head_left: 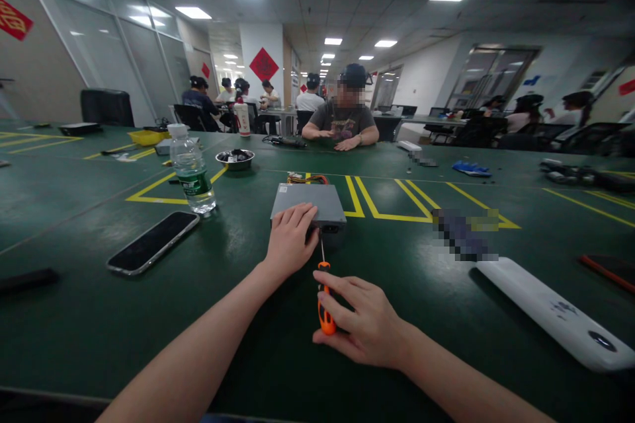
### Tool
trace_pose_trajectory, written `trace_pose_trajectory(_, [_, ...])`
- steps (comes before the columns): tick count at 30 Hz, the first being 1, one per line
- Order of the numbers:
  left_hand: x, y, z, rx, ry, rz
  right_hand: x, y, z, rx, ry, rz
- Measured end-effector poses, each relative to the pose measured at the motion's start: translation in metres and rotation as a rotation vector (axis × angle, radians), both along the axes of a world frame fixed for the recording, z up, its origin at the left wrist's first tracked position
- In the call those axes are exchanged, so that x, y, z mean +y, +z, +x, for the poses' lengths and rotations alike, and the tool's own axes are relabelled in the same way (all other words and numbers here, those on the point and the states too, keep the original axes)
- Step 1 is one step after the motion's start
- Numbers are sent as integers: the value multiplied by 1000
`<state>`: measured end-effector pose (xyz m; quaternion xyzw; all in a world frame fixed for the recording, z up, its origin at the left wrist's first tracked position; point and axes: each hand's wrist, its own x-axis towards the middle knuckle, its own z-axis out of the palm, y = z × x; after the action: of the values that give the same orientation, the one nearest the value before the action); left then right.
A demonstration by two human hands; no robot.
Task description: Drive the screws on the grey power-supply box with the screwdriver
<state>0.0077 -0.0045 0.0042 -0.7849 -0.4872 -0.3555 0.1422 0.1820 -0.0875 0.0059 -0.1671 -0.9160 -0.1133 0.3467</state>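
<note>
Nearest to me, the person's right hand (370, 327) is gripping an orange-handled screwdriver (325, 307), its fingers (347, 285) curling closed around the handle. The thin shaft is pointing away from the person, with its tip right at the near side of a grey box (310, 201). The left hand (290, 241) is lying palm down on the box's near left corner, fingers stretched flat and not clasping anything. The box is sitting in the middle of the green desk (99, 330), with coloured wires (307, 178) poking out at its far end.

A phone (153, 241) is lying face up to the left, and a water bottle (192, 168) is standing just beyond it. To the right, a long white gadget (550, 310) is lying well apart from the hands. Nothing is blocking the way between the hands and the box. Farther back, a metal bowl (235, 158) and a yellow tray (147, 137) are resting on the desk. At the far edge, another person (342, 122) is sitting with both forearms on the top.
</note>
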Motion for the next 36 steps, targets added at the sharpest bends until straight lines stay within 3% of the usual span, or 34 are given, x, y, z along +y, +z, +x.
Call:
trace_pose_trajectory(13, [-1, 1, 1, -2, 10, -4, 3, -3, 0, 115, 14, -19])
trace_pose_trajectory(19, [0, 0, 0, 7, 8, 5, 3, 1, 21, 177, 62, 0])
trace_pose_trajectory(24, [0, 0, -1, 13, 11, 4, 5, 1, 38, 182, 5, 9])
trace_pose_trajectory(36, [0, 0, -1, 8, -2, 13, 7, 3, 35, 161, -19, 44])
